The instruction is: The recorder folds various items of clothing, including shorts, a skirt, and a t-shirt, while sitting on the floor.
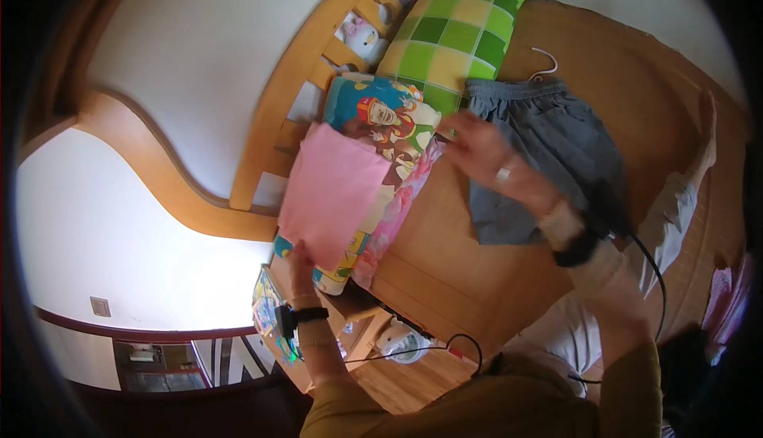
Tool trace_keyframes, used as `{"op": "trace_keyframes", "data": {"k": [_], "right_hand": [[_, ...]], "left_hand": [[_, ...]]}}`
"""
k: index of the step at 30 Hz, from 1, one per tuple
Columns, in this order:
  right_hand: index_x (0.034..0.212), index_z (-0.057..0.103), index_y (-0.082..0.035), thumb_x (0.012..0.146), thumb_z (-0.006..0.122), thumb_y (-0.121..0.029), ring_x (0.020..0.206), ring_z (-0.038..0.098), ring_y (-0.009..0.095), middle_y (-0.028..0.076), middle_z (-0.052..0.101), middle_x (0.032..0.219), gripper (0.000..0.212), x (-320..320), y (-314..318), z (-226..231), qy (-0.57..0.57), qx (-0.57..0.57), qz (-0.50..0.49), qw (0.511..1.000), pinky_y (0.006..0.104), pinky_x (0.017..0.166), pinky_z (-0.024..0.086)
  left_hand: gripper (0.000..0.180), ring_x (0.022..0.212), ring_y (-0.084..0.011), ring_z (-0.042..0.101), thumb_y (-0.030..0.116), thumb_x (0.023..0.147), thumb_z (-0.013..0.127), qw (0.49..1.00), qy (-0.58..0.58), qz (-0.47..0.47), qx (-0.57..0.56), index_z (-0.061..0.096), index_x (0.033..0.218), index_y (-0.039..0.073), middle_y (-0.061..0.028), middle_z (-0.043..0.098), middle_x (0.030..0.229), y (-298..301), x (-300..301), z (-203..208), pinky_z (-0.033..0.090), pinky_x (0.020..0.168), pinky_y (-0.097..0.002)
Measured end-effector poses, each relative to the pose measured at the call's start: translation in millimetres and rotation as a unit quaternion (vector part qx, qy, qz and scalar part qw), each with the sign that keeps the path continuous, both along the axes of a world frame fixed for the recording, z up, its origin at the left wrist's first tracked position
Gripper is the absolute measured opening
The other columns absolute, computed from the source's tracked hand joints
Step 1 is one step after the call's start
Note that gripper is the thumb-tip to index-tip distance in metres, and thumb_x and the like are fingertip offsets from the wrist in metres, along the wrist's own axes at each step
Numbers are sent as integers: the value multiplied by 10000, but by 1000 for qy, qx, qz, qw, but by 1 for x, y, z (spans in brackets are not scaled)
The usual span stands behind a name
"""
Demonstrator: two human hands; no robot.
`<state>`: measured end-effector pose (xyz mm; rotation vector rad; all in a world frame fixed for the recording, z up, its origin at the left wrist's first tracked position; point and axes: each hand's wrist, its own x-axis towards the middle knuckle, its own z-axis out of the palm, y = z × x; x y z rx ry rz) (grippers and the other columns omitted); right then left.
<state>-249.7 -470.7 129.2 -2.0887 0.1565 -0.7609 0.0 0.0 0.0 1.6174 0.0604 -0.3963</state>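
A folded pink cloth [334, 187] lies on a cartoon-print pillow [385, 116] beside the wooden headboard. My left hand [298, 263] is closed on the cloth's near lower corner, its fingertips partly hidden. Slightly blurred, my right hand [481, 152] hovers by the pillow's right edge, with thumb and fingers a little apart and no held thing showing. To its right, grey shorts [548, 148] are spread on the brown bed mat [433, 235]. The tip of a pale hanger [546, 60] sticks out above their waistband.
A green checked pillow [457, 29] rests farther up against the headboard [278, 112]. Plush toys [362, 38] sit behind the slats. Pink floral fabric [397, 219] shows under the cartoon pillow. Crumpled pale bedding [675, 207] lies at right. A black cable [656, 267] hangs from my right wrist.
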Motion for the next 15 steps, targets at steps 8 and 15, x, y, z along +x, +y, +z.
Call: {"op": "trace_keyframes", "data": {"k": [8,15], "right_hand": [[943,582,-53,849,552,-120,645,600,118,40,608,826,120,-187,-65,-137,244,384,-183,872,237,561,477],[951,568,-44,854,531,-94,671,602,112,37,611,813,116,-247,-59,-115,242,376,-213,869,238,577,483]], "left_hand": [[654,1286,-401,251,373,877,472,584,-544,36,601,258,1360,-13,-255,254,1394,-175,-34,36,219,1029,-518],[736,1270,-449,268,532,890,300,614,-506,-23,606,217,1384,-6,-251,225,1422,-281,59,-5,220,988,-609]]}}
